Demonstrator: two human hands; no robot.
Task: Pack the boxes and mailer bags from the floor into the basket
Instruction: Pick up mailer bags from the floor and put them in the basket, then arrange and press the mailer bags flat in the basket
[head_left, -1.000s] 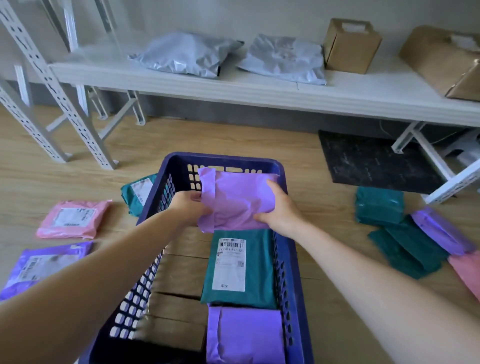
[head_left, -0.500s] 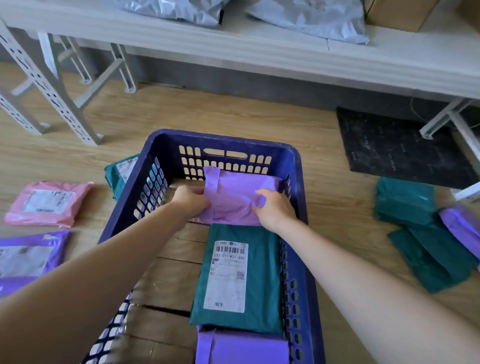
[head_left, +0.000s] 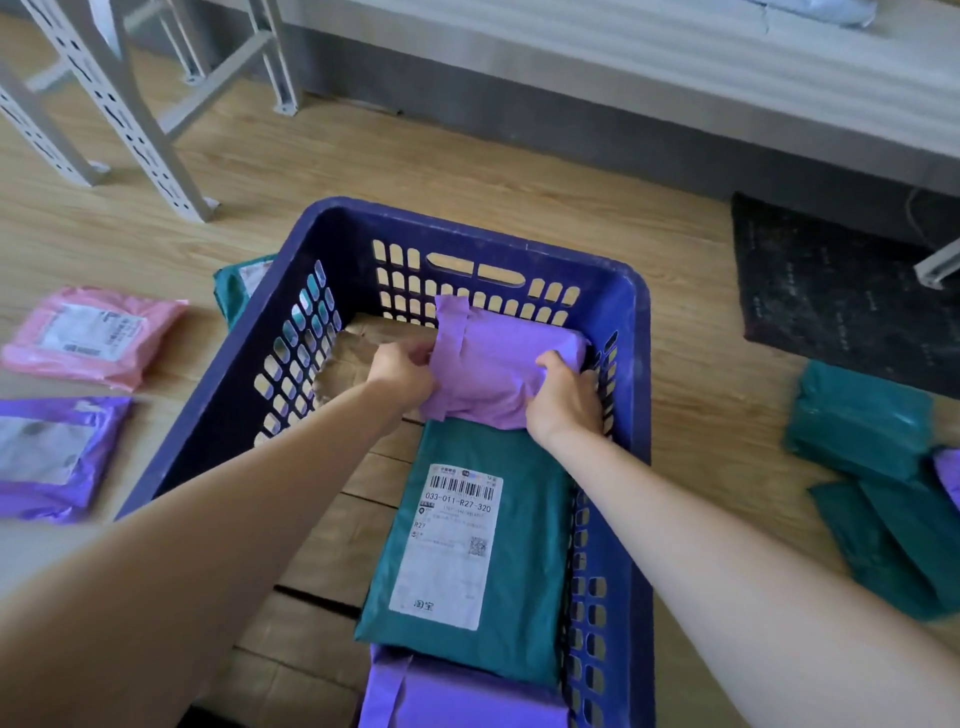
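L grip (head_left: 402, 371) & R grip (head_left: 563, 397) each clutch an end of purple mailer bag (head_left: 498, 364), low in basket (head_left: 636, 322); teal bag (head_left: 524, 467) just nearside of grips, label up.

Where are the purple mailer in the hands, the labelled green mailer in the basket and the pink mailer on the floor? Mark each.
purple mailer (head_left: 501, 364), head view, middle of its top face.
labelled green mailer (head_left: 457, 545), head view, on its white label.
pink mailer (head_left: 93, 332), head view, on its label.
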